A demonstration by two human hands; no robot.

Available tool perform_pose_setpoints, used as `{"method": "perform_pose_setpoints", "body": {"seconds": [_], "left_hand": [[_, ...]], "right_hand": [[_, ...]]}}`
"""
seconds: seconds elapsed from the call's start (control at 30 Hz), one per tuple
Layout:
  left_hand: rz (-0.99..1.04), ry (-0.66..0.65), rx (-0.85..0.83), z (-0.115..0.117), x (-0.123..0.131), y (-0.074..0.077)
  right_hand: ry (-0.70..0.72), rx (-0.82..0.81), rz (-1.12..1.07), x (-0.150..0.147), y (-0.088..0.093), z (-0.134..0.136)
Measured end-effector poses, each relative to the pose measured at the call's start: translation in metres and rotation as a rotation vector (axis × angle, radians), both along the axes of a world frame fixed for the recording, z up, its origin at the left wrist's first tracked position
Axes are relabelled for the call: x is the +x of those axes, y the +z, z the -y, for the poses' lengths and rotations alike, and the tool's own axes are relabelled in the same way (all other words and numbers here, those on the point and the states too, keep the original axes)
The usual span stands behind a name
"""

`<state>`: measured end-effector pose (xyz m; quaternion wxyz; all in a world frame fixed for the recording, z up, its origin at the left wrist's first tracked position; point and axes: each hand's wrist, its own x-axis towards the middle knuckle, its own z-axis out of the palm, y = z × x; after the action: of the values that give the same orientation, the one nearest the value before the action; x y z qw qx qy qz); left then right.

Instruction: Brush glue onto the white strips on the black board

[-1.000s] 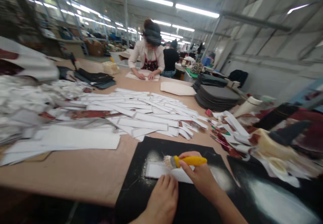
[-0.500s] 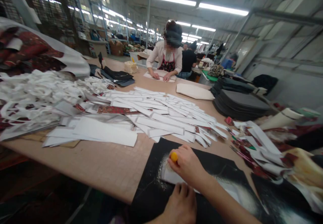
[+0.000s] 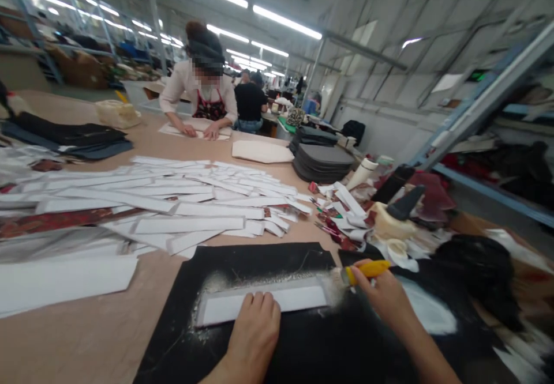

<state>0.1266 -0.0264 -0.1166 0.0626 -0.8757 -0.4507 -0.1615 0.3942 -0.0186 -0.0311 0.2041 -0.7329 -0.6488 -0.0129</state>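
A white strip with a grey border (image 3: 298, 298) lies flat on a black sheet (image 3: 182, 292) smeared with whitish residue. My left hand (image 3: 255, 332) presses down on the middle of the strip, its fingers curled and close together. My right hand (image 3: 385, 294) is closed around the yellow handle of a brush (image 3: 367, 268). The pale bristles touch the black sheet just beyond the strip's right end. Part of the strip's lower edge is hidden beneath my left hand.
Many similar white strips (image 3: 194, 194) are heaped beyond the sheet. To the right stand a cream-coloured container (image 3: 393, 222) and scattered scraps (image 3: 350, 205). A stack of dark pads (image 3: 322, 164) sits farther back. Across the table, another person (image 3: 199, 90) works on a pale piece.
The brush has swept from the strip's left end to past its right end. My left hand has come up onto the strip's middle. The view has swung to the right.
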Motion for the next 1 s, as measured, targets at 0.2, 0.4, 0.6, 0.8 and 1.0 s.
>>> {"method": "perform_pose_setpoints", "body": {"seconds": [0.2, 0.4, 0.6, 0.8, 1.0], "left_hand": [[-0.082, -0.196, -0.145, -0.014, 0.047, 0.007], [-0.034, -0.036, -0.386, -0.025, 0.040, 0.023], [-0.112, -0.127, -0.197, -0.016, 0.049, 0.017], [-0.077, -0.150, -0.063, -0.010, 0.052, 0.005], [0.109, 0.031, -0.427, -0.029, 0.043, 0.023]], "right_hand": [[-0.026, 0.244, -0.261, -0.015, -0.023, 0.029], [0.167, 0.424, -0.348, -0.021, -0.050, 0.035], [0.178, 0.133, -0.559, -0.041, -0.035, 0.006], [0.032, -0.071, -0.262, -0.027, -0.024, -0.024], [0.195, 0.218, -0.302, -0.033, -0.037, 0.010]]}}
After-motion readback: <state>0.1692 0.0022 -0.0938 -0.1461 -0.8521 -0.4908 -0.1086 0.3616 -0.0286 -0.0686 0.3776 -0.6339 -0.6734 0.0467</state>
